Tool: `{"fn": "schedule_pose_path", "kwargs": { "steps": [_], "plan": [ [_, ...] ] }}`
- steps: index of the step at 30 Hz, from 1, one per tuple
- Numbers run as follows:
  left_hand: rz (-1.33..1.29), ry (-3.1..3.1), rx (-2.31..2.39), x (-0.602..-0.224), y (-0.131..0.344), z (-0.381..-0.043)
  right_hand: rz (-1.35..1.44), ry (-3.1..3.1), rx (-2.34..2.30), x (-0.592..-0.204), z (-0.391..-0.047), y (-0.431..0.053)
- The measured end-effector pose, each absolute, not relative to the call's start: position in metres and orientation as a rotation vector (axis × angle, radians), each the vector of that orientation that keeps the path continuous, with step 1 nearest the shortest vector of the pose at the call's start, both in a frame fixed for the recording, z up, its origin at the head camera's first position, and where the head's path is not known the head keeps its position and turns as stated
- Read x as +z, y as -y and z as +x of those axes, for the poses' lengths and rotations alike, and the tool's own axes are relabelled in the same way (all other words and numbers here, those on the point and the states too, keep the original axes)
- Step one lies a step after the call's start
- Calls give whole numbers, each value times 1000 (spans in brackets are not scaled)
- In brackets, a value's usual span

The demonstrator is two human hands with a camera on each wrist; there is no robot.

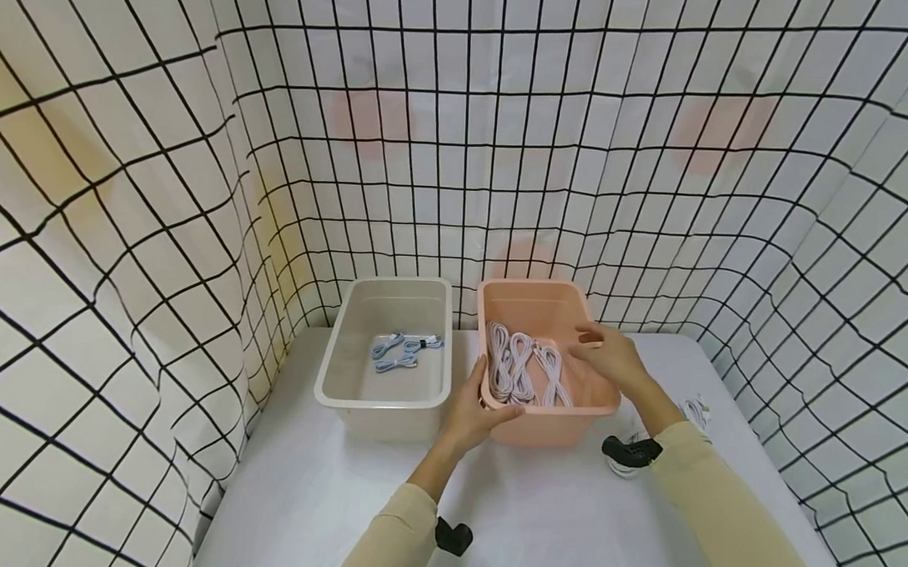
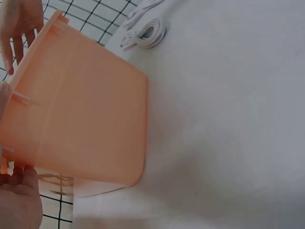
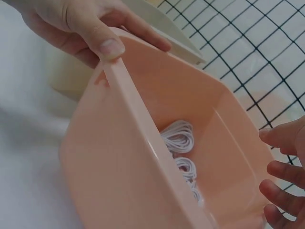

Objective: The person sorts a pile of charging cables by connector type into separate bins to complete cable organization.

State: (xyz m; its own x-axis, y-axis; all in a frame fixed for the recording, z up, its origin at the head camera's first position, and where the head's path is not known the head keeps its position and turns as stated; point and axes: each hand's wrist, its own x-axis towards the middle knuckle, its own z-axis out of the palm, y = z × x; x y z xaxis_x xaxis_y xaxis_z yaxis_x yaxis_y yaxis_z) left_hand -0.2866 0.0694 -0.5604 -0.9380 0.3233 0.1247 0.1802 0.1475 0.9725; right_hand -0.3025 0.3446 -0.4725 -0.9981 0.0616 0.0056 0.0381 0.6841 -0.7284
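A peach plastic bin (image 1: 550, 426) stands on the table with several bundles of white cable (image 1: 521, 365) inside. At its near left corner my left hand (image 1: 470, 417) grips the rim, the thumb over the front edge and the fingers along the left outside wall. My right hand (image 1: 612, 360) is at the bin's right rim, fingers spread and slightly bent, holding nothing. In the right wrist view, the right fingertips (image 3: 274, 167) are by the rim; whether they touch it I cannot tell.
Left of the peach bin stands a cream bin (image 1: 397, 405) holding blue cable bundles (image 1: 396, 362). White cable coils (image 1: 695, 411) lie on the table (image 1: 566, 521) to the right, one partly behind the right wrist. Black wire mesh (image 1: 496, 143) encloses the back and sides.
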Motion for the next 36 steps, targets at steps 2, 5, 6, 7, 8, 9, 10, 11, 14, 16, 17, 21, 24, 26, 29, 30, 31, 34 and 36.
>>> {"fn": "schedule_pose_path", "kwargs": {
  "steps": [2,5,6,7,8,9,10,11,14,16,17,21,24,26,29,30,31,34,36],
  "plan": [
    [519,-2301,1913,-560,-69,-286,-92,2855,1232,-473,-298,-352],
    [530,-2300,1920,-560,-69,-286,-122,2855,1241,-475,-290,-364],
    [532,-2300,1923,-560,-68,-285,-132,2854,1245,-476,-287,-367],
    [536,-2297,1929,-559,-68,-285,-148,2851,1251,-478,-284,-372],
    [534,-2294,1932,-558,-68,-284,-161,2849,1256,-479,-281,-376],
    [528,-2289,1938,-558,-68,-284,-170,2848,1258,-481,-278,-379],
    [527,-2286,1947,-558,-68,-284,-177,2847,1259,-482,-275,-383],
    [523,-2280,1953,-558,-67,-284,-185,2845,1262,-484,-272,-388],
    [510,-2269,1960,-559,-67,-284,-226,2834,1281,-490,-260,-400],
    [514,-2259,1968,-559,-68,-284,-259,2826,1288,-495,-252,-407],
    [516,-2257,1967,-559,-68,-284,-278,2823,1295,-497,-247,-411],
    [540,-2244,1985,-558,-71,-282,-367,2811,1304,-513,-232,-424],
    [546,-2230,2003,-558,-71,-282,-432,2793,1297,-530,-226,-430],
    [545,-2223,2007,-559,-71,-282,-472,2778,1267,-541,-224,-434],
    [535,-2213,2004,-559,-72,-282,-527,2752,1204,-556,-220,-437],
    [531,-2215,2000,-559,-72,-282,-548,2738,1192,-562,-220,-437],
    [527,-2224,1993,-559,-72,-282,-581,2721,1181,-567,-219,-437],
    [520,-2229,1987,-560,-71,-282,-705,2662,1167,-586,-218,-432],
    [523,-2230,1985,-560,-70,-282,-794,2632,1160,-601,-218,-427]
  ]
}}
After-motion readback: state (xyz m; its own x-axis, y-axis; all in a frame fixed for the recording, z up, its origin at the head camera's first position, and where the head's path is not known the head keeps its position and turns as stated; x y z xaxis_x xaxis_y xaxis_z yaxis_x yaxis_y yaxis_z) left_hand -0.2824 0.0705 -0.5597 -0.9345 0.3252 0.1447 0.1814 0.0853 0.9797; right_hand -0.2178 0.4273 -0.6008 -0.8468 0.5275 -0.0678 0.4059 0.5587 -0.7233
